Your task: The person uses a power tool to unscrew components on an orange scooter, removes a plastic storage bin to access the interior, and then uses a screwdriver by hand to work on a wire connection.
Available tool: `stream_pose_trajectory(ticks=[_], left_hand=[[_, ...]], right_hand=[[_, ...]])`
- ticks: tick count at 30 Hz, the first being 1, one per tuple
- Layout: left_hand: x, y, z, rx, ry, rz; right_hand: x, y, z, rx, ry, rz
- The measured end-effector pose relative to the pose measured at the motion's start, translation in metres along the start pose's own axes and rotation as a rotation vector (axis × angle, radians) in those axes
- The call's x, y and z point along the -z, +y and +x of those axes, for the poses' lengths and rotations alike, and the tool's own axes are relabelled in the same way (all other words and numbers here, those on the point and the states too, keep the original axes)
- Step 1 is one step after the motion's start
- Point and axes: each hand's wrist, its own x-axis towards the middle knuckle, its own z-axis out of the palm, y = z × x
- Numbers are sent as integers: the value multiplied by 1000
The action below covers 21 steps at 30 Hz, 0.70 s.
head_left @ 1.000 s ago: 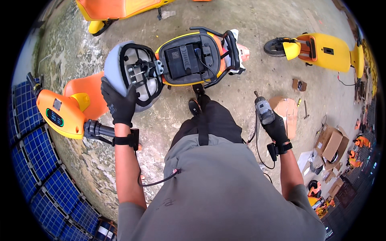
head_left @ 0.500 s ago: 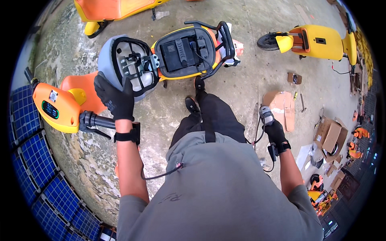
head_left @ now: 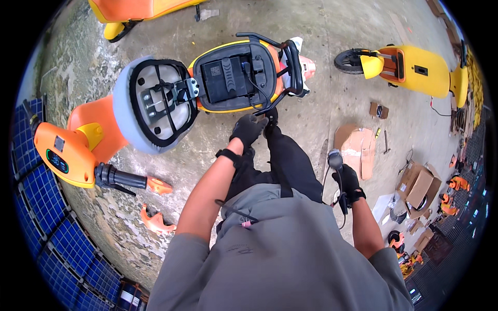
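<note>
An orange and yellow scooter [head_left: 106,111] stands in front of me with its padded seat [head_left: 122,111] tipped forward, underside up. The open compartment holds a black battery pack [head_left: 215,80] with a cable at its right end. My left hand [head_left: 248,129], in a black glove, is beside the compartment's near edge, below the black rear rack [head_left: 294,67]. Its fingers look loosely apart, with nothing visible in them; whether they touch the scooter I cannot tell. My gloved right hand [head_left: 348,179] grips a grey rounded device with a black cable [head_left: 335,158], held out to the right.
A yellow scooter [head_left: 420,70] stands at the right, another [head_left: 155,9] at the far left. Flattened cardboard [head_left: 358,150], a hammer [head_left: 386,141] and an open carton [head_left: 419,189] lie on the right. Orange panels [head_left: 155,220] lie below the handlebar. Blue gridded crates [head_left: 49,202] line the left.
My left hand has left the raised seat and moved right to the compartment's near edge. The seat has tipped further toward the handlebar. My right hand still grips the grey device, slightly lower.
</note>
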Motion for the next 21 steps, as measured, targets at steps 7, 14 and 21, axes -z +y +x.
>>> stream_pose_trajectory(ticks=[7,14,21], left_hand=[[-43,29,45,513,136,-1055],[-48,19,63,454,252,-1119],[12,-23,49,47,512,-355]], right_hand=[[27,28,15,124,-51,8],[59,49,66,76,-98,-4],[83,37,92,-4,-125,78]])
